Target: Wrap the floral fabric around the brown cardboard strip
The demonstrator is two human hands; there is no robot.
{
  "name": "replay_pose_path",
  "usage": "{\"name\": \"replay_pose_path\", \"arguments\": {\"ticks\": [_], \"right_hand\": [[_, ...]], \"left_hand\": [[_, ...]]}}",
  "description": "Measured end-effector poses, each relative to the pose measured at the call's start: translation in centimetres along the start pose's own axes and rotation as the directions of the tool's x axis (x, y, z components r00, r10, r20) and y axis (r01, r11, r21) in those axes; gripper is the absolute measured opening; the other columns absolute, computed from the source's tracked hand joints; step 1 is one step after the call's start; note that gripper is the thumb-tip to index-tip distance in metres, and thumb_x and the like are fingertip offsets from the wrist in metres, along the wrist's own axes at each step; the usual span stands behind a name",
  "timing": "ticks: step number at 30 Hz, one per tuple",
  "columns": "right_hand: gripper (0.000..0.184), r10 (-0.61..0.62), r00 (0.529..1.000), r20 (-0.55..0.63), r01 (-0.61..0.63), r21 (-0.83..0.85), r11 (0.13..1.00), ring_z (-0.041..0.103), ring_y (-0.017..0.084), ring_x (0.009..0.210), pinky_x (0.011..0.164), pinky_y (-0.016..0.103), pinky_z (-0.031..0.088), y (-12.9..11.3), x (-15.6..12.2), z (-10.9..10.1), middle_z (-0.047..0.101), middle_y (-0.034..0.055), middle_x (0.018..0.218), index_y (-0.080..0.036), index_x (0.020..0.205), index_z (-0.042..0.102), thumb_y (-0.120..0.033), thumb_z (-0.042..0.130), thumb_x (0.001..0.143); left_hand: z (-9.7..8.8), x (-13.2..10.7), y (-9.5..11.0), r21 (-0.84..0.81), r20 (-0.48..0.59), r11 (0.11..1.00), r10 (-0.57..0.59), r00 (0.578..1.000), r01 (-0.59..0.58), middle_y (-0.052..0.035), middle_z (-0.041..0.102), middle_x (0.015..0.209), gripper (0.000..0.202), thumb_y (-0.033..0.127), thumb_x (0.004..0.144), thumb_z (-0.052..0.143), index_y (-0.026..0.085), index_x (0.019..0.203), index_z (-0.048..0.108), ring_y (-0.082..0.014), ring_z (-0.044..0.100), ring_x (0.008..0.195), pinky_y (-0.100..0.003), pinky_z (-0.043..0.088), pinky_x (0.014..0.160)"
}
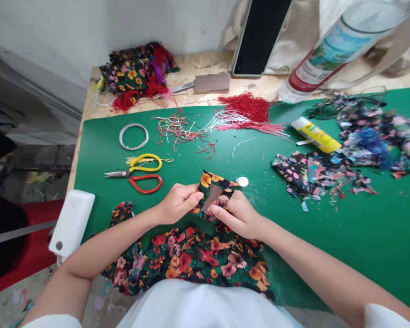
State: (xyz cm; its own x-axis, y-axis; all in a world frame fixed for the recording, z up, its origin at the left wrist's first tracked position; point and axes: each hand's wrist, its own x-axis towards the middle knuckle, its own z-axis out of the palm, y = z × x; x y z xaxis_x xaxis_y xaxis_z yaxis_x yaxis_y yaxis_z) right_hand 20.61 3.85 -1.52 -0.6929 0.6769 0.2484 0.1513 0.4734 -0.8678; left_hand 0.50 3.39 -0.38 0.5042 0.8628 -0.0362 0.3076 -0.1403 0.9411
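Note:
My left hand (180, 203) pinches the left edge of a small cardboard piece (212, 197) with floral fabric (207, 180) folded over its borders. The bare brown card shows in its middle. On the right side my right hand (238, 214) grips the same piece, thumb pressing on the fabric flap. A white cap (242, 181) lies just beyond my right fingers. Below the hands a large floral cloth (205, 259) spreads along the table's near edge. To the left rest scissors (136, 174) with one yellow and one red handle, blades pointing left.
Red and white threads (248, 111), cut thread scraps (181, 130) and a tape ring (133, 136) lie on the green mat (345, 246). A yellow glue tube (317, 134) sits by fabric scraps (314, 175). A bottle (331, 54), phone (259, 36) and white power bank (71, 223) stand around.

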Motion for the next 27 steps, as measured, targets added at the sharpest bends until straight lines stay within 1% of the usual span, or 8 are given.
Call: {"name": "replay_pose_path", "arguments": {"ticks": [3, 7, 9, 13, 17, 21, 24, 27], "right_hand": [[0.046, 0.022, 1.000, -0.012, -0.021, 0.088, 0.996, 0.046, 0.009, 0.054, 0.056, 0.024, 0.034, -0.10, 0.13, -0.15, 0.054, -0.0009, 0.057, -0.016, 0.066, 0.058, -0.037, 0.037, 0.101], [0.051, 0.044, 0.995, -0.086, -0.029, 0.172, 0.985, 0.042, 0.009, 0.052, 0.055, 0.024, 0.034, -0.12, 0.21, -0.30, 0.048, -0.0028, 0.052, -0.018, 0.059, 0.052, -0.042, 0.037, 0.101], [0.053, 0.042, 0.995, -0.095, -0.026, 0.170, 0.985, 0.038, 0.009, 0.050, 0.054, 0.025, 0.032, -0.12, 0.23, -0.36, 0.044, -0.0036, 0.050, -0.018, 0.056, 0.048, -0.043, 0.037, 0.101], [0.049, 0.008, 0.998, -0.056, 0.002, 0.182, 0.983, 0.045, 0.008, 0.051, 0.057, 0.024, 0.036, -0.09, 0.18, -0.48, 0.055, -0.0029, 0.054, -0.018, 0.061, 0.055, -0.038, 0.037, 0.102], [0.048, -0.049, 0.999, 0.005, 0.048, 0.104, 0.993, 0.054, 0.010, 0.060, 0.063, 0.025, 0.040, 0.01, 0.08, -0.47, 0.064, 0.0004, 0.062, -0.017, 0.068, 0.061, -0.035, 0.035, 0.103], [0.047, -0.061, 0.996, 0.062, 0.059, 0.040, 0.997, 0.057, 0.012, 0.067, 0.067, 0.026, 0.042, 0.03, 0.03, -0.35, 0.069, 0.0029, 0.071, -0.017, 0.071, 0.062, -0.035, 0.032, 0.104], [0.048, -0.077, 0.994, 0.078, 0.073, 0.046, 0.996, 0.057, 0.011, 0.067, 0.067, 0.025, 0.043, -0.02, -0.04, -0.27, 0.069, 0.0032, 0.073, -0.017, 0.069, 0.061, -0.033, 0.032, 0.104], [0.047, -0.061, 0.996, 0.070, 0.058, 0.043, 0.997, 0.058, 0.012, 0.068, 0.067, 0.026, 0.043, -0.01, -0.12, -0.20, 0.069, 0.0032, 0.072, -0.016, 0.074, 0.064, -0.034, 0.032, 0.104]], "left_hand": [[-0.31, 0.06, -0.06, -0.054, 0.070, 0.997, -0.056, 0.996, 0.060, 0.0055, 0.038, 0.048, 0.055, 0.060, 0.095, 0.030, 0.018, 0.061, 0.040, -0.0068, 0.036, 0.046, -0.020, 0.030, 0.049], [-0.45, 0.00, -0.35, -0.095, 0.138, 0.995, 0.018, 0.990, -0.005, 0.0033, 0.042, 0.048, 0.058, 0.060, 0.095, 0.033, 0.017, 0.056, 0.041, -0.0067, 0.038, 0.046, -0.020, 0.031, 0.048], [-0.35, -0.14, -0.54, -0.161, 0.131, 0.986, 0.063, 0.989, -0.042, 0.0021, 0.044, 0.049, 0.057, 0.057, 0.096, 0.032, 0.017, 0.057, 0.042, -0.0070, 0.041, 0.047, -0.020, 0.034, 0.048], [-0.07, -0.41, -0.80, -0.280, 0.094, 0.959, 0.073, 0.993, -0.044, 0.0026, 0.044, 0.052, 0.052, 0.053, 0.099, 0.030, 0.017, 0.063, 0.043, -0.0072, 0.043, 0.046, -0.019, 0.036, 0.046], [0.03, -0.37, -0.79, -0.171, 0.064, 0.984, 0.062, 0.996, -0.050, 0.0039, 0.044, 0.050, 0.047, 0.046, 0.100, 0.033, 0.017, 0.065, 0.045, -0.0061, 0.042, 0.044, -0.017, 0.035, 0.045], [0.03, -0.13, -0.45, -0.032, 0.002, 0.988, 0.148, 0.989, -0.148, 0.0050, 0.039, 0.046, 0.048, 0.042, 0.100, 0.035, 0.017, 0.059, 0.040, -0.0048, 0.036, 0.043, -0.018, 0.029, 0.044], [-0.01, -0.06, -0.21, -0.024, 0.009, 0.986, 0.163, 0.987, -0.162, 0.0058, 0.037, 0.045, 0.049, 0.042, 0.099, 0.038, 0.016, 0.056, 0.039, -0.0039, 0.033, 0.041, -0.017, 0.026, 0.043], [-0.11, -0.11, -0.27, -0.073, 0.038, 0.991, 0.113, 0.993, -0.110, 0.0059, 0.040, 0.043, 0.049, 0.042, 0.098, 0.039, 0.016, 0.057, 0.043, -0.0036, 0.037, 0.040, -0.016, 0.028, 0.043]]}}
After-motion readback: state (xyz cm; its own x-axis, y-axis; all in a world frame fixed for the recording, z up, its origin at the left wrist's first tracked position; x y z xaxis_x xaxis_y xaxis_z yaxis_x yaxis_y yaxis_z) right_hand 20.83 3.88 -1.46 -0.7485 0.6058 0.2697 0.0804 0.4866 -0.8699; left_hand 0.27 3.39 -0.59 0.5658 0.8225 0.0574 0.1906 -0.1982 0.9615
